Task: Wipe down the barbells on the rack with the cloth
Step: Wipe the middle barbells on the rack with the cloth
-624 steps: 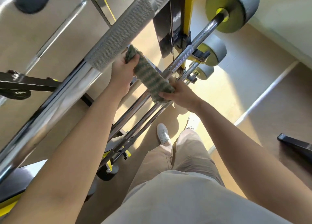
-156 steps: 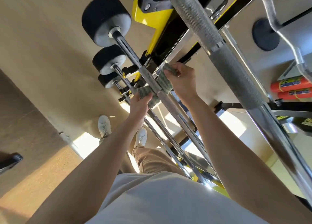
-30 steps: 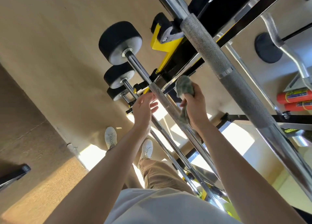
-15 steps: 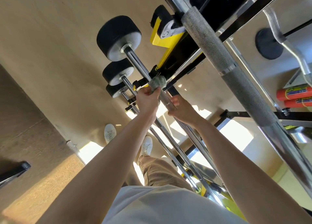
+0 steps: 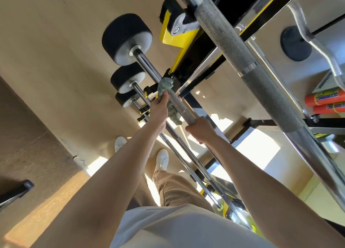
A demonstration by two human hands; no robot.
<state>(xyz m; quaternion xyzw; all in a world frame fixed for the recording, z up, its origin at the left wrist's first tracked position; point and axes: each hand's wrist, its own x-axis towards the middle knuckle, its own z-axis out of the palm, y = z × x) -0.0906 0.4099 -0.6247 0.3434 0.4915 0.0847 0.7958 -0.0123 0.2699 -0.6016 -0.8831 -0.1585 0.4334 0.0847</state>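
The barbell (image 5: 144,61) ran diagonally from its black weight at upper centre-left. At frame centre, the left hand (image 5: 158,110) gripped the green cloth (image 5: 165,84) against the shaft. Just right, the right hand (image 5: 200,129) grasped the bare shaft. The yellow rack (image 5: 175,40) stood above.

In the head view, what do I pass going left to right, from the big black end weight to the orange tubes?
Big black end weight → left hand gripping the cloth → right hand gripping the barbell → black disc → orange tubes.
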